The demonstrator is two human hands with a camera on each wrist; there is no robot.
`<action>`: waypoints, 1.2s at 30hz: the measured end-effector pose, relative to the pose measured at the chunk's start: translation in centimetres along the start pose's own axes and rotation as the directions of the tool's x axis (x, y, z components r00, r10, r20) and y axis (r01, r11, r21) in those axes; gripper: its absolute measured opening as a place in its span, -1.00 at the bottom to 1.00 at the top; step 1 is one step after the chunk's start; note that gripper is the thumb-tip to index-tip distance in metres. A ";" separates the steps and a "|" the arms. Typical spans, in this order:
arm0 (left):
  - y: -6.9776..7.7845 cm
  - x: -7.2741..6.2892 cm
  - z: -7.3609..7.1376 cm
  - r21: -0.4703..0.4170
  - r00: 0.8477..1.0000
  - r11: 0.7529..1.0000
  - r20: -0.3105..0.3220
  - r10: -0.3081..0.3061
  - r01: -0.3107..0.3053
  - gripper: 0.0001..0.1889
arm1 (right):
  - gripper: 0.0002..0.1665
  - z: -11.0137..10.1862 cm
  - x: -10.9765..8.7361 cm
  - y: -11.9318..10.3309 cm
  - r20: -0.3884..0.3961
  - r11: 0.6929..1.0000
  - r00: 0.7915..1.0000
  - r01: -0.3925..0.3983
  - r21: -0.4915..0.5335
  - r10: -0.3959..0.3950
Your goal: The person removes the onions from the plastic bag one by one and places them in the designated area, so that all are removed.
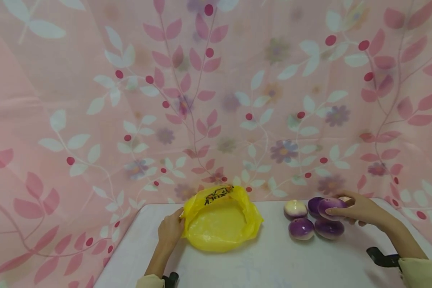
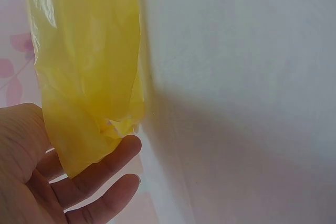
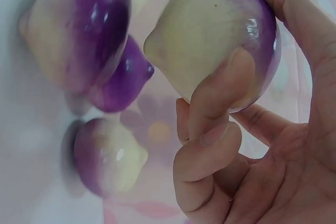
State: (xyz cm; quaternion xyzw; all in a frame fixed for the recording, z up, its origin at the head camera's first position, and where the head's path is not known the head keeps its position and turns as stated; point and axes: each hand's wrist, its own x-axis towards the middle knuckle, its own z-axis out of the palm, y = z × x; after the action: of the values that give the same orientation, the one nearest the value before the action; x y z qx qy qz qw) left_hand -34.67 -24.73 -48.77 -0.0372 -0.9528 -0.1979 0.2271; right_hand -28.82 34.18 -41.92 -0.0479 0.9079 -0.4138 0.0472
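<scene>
My left hand (image 1: 171, 228) grips the side of a yellow plastic bag (image 1: 216, 243), which stands with its wide mouth open and dark print on its far rim. In the left wrist view, the fingers (image 2: 105, 174) curl at the crumpled edge of the bag (image 2: 89, 51). Over on the right, my right hand (image 1: 363, 208) holds a purple-and-white turnip (image 1: 332, 209) above several others. The right wrist view shows this turnip (image 3: 210, 35) between thumb and fingers, its pale pointed end facing away from the palm.
Other turnips sit clustered on the white table (image 1: 266, 264): a pale-topped turnip (image 1: 295, 210), a purple turnip (image 1: 301, 229) in front of it and another turnip (image 1: 329, 229) beside that. A pink floral curtain (image 1: 216, 120) hangs behind the table's far edge.
</scene>
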 end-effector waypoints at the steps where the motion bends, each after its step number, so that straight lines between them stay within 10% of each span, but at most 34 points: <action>1: 0.0 0.0 0.0 0.002 1.000 1.000 0.002 -0.001 0.001 -0.63 | -0.14 -0.1 -0.1 0.3 0.000 1.000 1.000 -0.002 0.001 0.002; 36: 0.2 0.0 -0.2 0.013 1.000 1.000 -0.005 0.007 -0.007 -0.64 | -0.02 -2.1 -2.8 7.5 0.060 0.976 0.975 -0.214 0.028 0.213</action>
State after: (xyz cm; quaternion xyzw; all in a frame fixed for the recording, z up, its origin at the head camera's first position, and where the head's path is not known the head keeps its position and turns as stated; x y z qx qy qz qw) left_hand -34.53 -24.57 -48.57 -0.0386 -0.9534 -0.1910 0.2305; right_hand -26.63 40.96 -46.08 0.0389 0.8989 -0.4201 0.1180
